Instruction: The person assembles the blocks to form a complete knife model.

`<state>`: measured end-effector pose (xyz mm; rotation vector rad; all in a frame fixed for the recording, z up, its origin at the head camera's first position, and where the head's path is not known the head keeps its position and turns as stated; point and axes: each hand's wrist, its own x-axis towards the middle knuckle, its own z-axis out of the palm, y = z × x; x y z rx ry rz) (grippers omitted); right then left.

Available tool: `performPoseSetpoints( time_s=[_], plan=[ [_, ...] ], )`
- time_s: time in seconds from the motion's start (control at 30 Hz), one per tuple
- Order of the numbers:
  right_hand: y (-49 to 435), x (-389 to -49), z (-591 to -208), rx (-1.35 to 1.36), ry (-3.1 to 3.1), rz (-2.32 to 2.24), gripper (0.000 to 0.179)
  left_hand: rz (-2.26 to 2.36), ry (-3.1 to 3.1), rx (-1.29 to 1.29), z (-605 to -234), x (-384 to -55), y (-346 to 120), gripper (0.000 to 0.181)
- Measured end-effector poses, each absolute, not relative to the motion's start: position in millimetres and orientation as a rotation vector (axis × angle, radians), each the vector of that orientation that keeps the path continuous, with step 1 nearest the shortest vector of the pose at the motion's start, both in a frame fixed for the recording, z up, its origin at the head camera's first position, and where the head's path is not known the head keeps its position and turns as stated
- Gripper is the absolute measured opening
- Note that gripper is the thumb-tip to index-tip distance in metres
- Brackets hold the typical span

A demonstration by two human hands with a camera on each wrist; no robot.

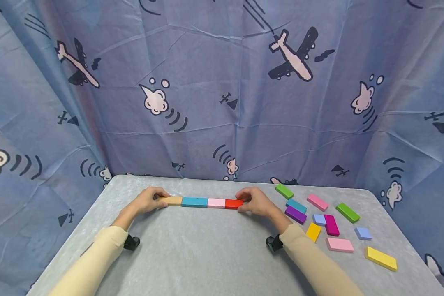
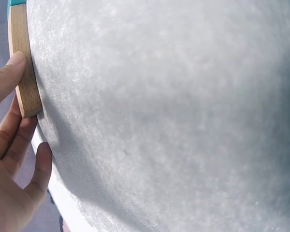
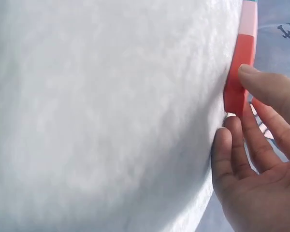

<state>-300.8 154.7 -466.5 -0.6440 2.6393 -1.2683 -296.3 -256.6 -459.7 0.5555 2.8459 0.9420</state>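
Observation:
Four-colour row of flat blocks lies end to end across the table: a natural wood block (image 1: 174, 201), a teal block (image 1: 194, 202), a light pink block (image 1: 216, 203) and a red block (image 1: 232, 204). At the row's left end, my left hand (image 1: 146, 200) pinches the wood block, thumb on its near side and fingers behind it. My right hand (image 1: 258, 202) holds the red block at the other end in the same way. In the right wrist view, the red block (image 3: 241, 63) abuts the pink one. The left wrist view shows grain on the wood block (image 2: 25, 63).
Several loose blocks lie on the right of the grey table (image 1: 207, 255), among them a purple block (image 1: 295, 215), a magenta block (image 1: 331, 225), a green block (image 1: 348, 212) and a yellow block (image 1: 380, 258). A blue patterned curtain (image 1: 207, 90) hangs behind the table.

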Motion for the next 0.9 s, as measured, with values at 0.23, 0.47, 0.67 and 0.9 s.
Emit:
performPoseSetpoints(
  time_s=[0.23, 0.47, 0.67, 0.9],
  plan=[
    [187, -293, -454, -0.655, 2.613, -1.338, 0.027, 0.951, 2.836, 0.542, -461, -298, -257, 0.021],
    [235, -278, -439, -0.734, 2.616, -1.357, 0.025, 0.95, 2.842, 0.553, -460, -298, -257, 0.021],
    [273, -266, -432, -0.645, 2.653, -1.277, 0.026, 0.946, 2.842, 0.544, -459, -297, -257, 0.021],
    [303, -255, -431, -0.69, 2.736, -1.149, 0.021, 0.935, 2.847, 0.547, -458, -296, -256, 0.021]
  ],
)
